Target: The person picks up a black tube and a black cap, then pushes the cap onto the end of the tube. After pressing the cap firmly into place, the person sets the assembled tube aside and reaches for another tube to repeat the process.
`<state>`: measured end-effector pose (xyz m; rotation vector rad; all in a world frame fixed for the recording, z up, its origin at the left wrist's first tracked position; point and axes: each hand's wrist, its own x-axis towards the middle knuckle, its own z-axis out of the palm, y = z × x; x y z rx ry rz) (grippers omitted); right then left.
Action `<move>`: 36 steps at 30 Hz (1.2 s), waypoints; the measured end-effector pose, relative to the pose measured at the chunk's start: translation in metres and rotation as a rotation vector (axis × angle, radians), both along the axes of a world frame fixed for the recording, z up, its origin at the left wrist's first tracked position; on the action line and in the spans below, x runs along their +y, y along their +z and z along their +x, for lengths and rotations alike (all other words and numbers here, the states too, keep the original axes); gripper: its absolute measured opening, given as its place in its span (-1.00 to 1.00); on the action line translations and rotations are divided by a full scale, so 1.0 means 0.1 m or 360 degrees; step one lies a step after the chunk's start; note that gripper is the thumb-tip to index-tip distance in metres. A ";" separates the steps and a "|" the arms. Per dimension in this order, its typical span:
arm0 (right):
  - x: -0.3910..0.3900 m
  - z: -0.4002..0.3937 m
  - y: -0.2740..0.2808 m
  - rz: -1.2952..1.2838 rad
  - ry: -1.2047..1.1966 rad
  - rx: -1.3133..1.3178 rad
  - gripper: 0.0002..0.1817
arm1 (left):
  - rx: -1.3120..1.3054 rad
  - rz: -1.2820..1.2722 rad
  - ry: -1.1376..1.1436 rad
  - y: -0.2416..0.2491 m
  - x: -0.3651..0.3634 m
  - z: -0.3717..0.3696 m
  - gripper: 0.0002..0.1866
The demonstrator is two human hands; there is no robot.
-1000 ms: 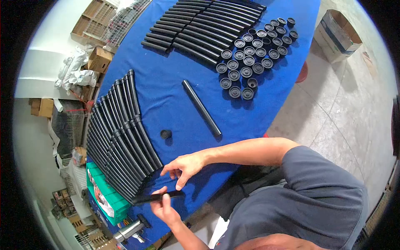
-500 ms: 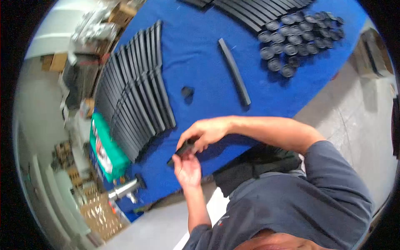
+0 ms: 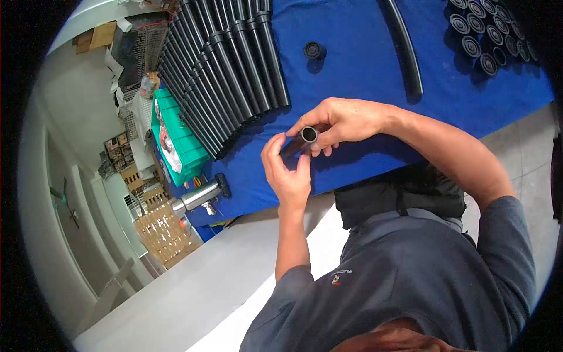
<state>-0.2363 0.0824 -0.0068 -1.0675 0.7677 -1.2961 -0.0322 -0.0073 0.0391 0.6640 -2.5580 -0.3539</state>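
Both hands hold a short black tube (image 3: pixel 294 148) above the near part of the blue cloth, its round open end tilted up towards me. My right hand (image 3: pixel 349 121) grips it near that open end, thumb and fingers closed around the rim. My left hand (image 3: pixel 290 180) is cupped about the tube's other side, fingers and thumb against it; the tube's far end is hidden between the hands. Beyond them on the cloth stands a single black round cap (image 3: pixel 314 50). A long black tube (image 3: pixel 404 50) lies apart, further right.
Long black tubes (image 3: pixel 234 70) lie in rows at the left of the blue-covered table (image 3: pixel 358 64). Several black round caps (image 3: pixel 476 24) are grouped at the far right. A green crate (image 3: pixel 186 154) and a silver cylindrical tool (image 3: pixel 200 195) sit at the left edge.
My view has shifted closer, so things on the table look larger. The tube has been turned and its open end now faces me. Both hands still hold it.
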 end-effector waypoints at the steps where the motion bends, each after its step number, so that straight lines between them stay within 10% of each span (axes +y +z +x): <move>1: 0.01 -0.01 0.01 0.0001 0.0024 -0.0015 -0.43 | -0.0037 0.0117 0.0031 -0.04 -0.03 0.02 -0.58; 9: -0.03 0.00 -0.06 -0.0088 0.0049 -0.0220 -0.45 | -0.0139 0.0434 -0.0046 0.11 0.02 0.04 -0.66; 16: -0.03 0.02 -0.08 -0.0132 -0.0074 -0.0137 -0.63 | -0.0057 -0.0242 -0.0166 0.08 0.10 -0.02 -0.64; 19: -0.01 0.01 -0.03 -0.0062 -0.0119 -0.0164 -0.66 | 0.0201 0.0235 -0.0192 -0.04 0.24 0.27 -0.68; 23: -0.03 0.03 -0.04 -0.0037 -0.0191 -0.0175 -0.65 | 0.0657 0.2658 0.0092 -0.22 0.29 0.21 -0.56; 26: -0.03 0.00 -0.02 0.0022 -0.0160 -0.0125 -0.60 | 0.1192 0.3436 -0.0192 -0.41 0.12 0.16 -0.46; 36: -0.05 -0.04 -0.06 -0.0007 -0.0344 -0.0139 -0.61 | 0.1618 0.3093 -0.0441 -0.73 -0.22 0.07 -0.59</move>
